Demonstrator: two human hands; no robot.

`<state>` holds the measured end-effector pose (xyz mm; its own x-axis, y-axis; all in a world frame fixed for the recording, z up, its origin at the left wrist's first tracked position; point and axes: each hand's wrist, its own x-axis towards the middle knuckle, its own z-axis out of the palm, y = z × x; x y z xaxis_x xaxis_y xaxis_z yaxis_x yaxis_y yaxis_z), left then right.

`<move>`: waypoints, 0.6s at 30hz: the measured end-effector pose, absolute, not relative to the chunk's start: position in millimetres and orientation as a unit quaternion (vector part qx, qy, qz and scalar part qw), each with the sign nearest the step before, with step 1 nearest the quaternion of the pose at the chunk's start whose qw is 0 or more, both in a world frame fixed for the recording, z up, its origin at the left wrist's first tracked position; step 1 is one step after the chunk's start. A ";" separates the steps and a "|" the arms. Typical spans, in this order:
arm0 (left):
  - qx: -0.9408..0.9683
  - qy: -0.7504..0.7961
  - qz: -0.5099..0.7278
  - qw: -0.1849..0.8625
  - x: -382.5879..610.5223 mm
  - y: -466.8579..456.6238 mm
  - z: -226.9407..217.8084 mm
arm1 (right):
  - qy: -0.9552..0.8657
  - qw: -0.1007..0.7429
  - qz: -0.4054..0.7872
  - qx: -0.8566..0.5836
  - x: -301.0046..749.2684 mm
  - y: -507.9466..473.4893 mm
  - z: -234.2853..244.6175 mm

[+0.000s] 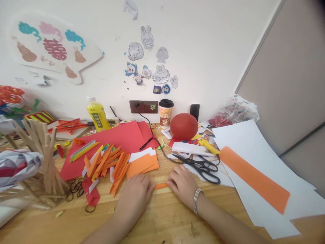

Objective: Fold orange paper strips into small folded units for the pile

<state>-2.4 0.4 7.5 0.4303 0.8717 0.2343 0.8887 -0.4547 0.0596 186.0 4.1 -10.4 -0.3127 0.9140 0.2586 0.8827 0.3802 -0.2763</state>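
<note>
A narrow strip of folded orange paper [161, 185] lies on the wooden table, its middle showing between my two hands. My left hand [137, 191] is closed on its left end, fingers curled and pressed down. At the other end, my right hand [181, 183] pinches the strip against the tabletop, a silvery bracelet round the wrist. Just beyond my left hand are flat orange paper pieces [142, 164]. Several folded orange paper strips [120, 169] are heaped to its left. Black-handled scissors [200, 166] rest close to my right hand.
Behind stand a yellow drink bottle [98, 113], a lidded paper cup [166, 115] and a red balloon [184, 126]. A yellow glue gun [208, 145] lies near white paper sheets [269, 189] on the right. Wooden sticks [48, 152] crowd the left. Red paper [114, 135] lies behind the strips.
</note>
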 end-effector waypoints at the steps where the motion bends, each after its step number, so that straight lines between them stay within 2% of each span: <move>1: -0.843 -0.524 -0.112 0.045 -1.9 1.1 7.2 | -0.807 0.187 0.037 -0.559 185.8 4.2 -10.9; 6: -0.844 -0.508 -0.116 0.123 -1.5 0.1 -0.4 | -0.790 0.195 0.027 -0.580 185.8 5.5 -14.0; 11: -0.920 -0.292 -0.180 0.191 6.5 -15.5 -21.2 | -0.791 0.196 0.030 -0.579 185.8 6.9 -16.3; 18: -0.915 -0.382 -0.091 0.087 0.2 -23.6 -35.5 | -0.778 0.204 0.055 -0.592 189.5 6.2 -14.0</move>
<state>0.2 -23.6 -35.5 0.6911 0.6840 0.2334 0.7158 -0.6925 -0.0897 189.5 6.2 -14.0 -0.2161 0.9433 0.2520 0.8987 0.2930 -0.3262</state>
